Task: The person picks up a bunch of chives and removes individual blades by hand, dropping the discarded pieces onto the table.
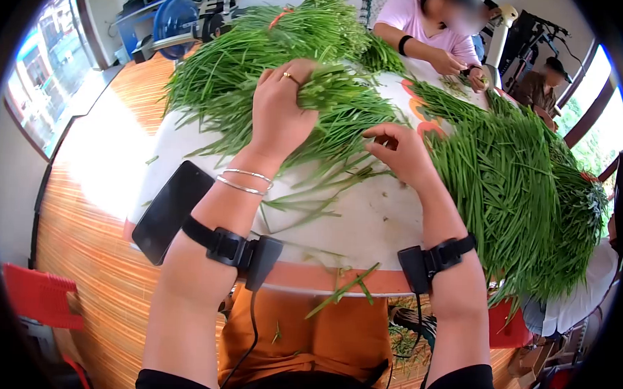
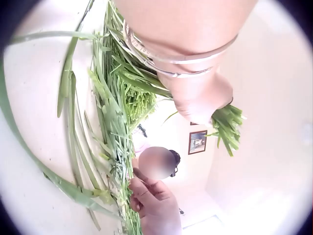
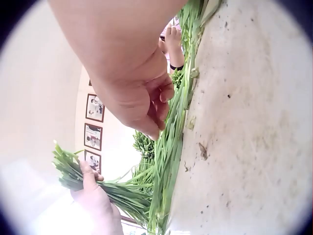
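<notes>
My left hand [image 1: 280, 118] grips a bunch of garlic chives [image 2: 228, 126], raised over the table. The cut stem ends poke out past the fist in the left wrist view, and the long leaves trail down onto the tabletop. To its right is my right hand [image 1: 403, 154], thumb and fingers loosely bent and apart, with nothing seen between them. In the right wrist view its fingertips overlap a layer of chives [image 3: 168, 147] lying on the table. A large heap of chives [image 1: 223, 75] lies beyond the left hand, and another heap [image 1: 497, 173] spreads at the right.
On the white table [image 1: 365, 231], a black phone [image 1: 174, 210] lies by the left edge. Loose leaves [image 1: 346, 288] lie across the front edge. Across the table a person [image 1: 433, 37] handles chives; another person [image 1: 540, 93] is farther back. A red stool [image 1: 44, 295] stands at left.
</notes>
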Demonstrator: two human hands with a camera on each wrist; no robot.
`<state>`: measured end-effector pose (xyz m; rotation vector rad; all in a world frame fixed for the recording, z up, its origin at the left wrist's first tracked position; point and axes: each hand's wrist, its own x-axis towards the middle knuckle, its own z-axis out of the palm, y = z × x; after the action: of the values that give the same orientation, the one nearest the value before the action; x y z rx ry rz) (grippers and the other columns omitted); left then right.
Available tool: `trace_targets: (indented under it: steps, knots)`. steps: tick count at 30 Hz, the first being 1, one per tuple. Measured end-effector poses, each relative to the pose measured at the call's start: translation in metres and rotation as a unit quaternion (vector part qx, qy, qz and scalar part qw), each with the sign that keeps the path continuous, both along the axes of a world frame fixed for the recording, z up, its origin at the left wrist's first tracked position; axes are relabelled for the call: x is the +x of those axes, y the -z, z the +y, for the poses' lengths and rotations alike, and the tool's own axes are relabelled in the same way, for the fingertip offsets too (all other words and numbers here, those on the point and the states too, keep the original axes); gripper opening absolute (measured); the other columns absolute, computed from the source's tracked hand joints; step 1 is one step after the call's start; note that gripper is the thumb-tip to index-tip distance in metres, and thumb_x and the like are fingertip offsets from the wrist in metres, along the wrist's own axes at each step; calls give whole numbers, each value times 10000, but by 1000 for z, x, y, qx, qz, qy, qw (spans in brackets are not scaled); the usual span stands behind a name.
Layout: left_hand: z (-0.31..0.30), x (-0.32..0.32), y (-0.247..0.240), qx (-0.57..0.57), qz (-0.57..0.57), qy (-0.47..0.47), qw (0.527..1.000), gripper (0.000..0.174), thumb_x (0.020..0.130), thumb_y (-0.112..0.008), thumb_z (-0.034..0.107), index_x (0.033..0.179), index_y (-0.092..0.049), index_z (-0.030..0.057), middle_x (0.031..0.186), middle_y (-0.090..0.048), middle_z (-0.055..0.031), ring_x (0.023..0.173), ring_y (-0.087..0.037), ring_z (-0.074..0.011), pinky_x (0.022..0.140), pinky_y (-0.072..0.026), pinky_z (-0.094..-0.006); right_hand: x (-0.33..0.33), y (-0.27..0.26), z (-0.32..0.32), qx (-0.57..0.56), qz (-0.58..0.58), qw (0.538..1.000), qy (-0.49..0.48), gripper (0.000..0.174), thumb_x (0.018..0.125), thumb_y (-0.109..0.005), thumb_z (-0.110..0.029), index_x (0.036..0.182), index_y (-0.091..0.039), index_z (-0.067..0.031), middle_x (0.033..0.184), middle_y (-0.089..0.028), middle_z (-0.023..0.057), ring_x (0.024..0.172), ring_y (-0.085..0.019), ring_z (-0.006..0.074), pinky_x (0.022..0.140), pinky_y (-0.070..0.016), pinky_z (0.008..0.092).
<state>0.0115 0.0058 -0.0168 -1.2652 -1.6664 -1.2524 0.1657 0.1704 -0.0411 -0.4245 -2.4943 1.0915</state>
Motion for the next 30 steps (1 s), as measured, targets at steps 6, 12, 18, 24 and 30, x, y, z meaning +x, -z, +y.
trace_targets:
  steps: [6, 12, 18, 24, 30]
  knots:
    - [0, 5, -3, 30, 11, 17, 999, 282, 683, -602, 52, 964, -583, 70, 898, -610, -94, 828, -547, -308, 798, -423, -353, -2, -3, -17, 20, -36, 988, -149, 285, 743, -651, -19, 1024, -653, -72, 778, -589, 47, 631, -498, 100, 582, -422, 241]
    - [3, 4, 4, 8, -33, 31, 999, 335, 662, -605, 41, 995, -581, 65, 900, -612, -102, 850, -550, -305, 801, -429, -352, -1, -4, -22, 12, -98, 985, -144, 239, 735, -687, -29, 971, -651, -36, 803, -593, 23, 667, -530, 85, 591, -427, 227]
    - [5, 2, 7, 4, -26, 23, 999, 316, 695, -627, 45, 1007, -576, 57, 878, -619, -113, 816, -575, -290, 756, -453, -336, -3, 3, -7, 106, 25, 992, -67, 97, 729, -682, -82, 810, -655, -35, 690, -588, 83, 598, -542, 190, 584, -438, 300]
    - [8, -5, 13, 13, -66, 27, 997, 208, 759, -624, 60, 958, -571, 26, 817, -630, -98, 721, -596, -239, 680, -462, -301, -2, -10, 3, -203, 187, 961, -11, 144, 853, -616, -138, 904, -584, -7, 737, -631, 3, 579, -443, 15, 534, -356, 169]
    - [9, 5, 7, -40, -213, 129, 968, 169, 767, -665, 85, 908, -599, 17, 800, -650, -67, 709, -593, -148, 692, -461, -272, 1, -16, 2, -282, 188, 941, -15, 151, 859, -607, -147, 930, -595, -15, 799, -660, 27, 603, -463, 8, 546, -361, 162]
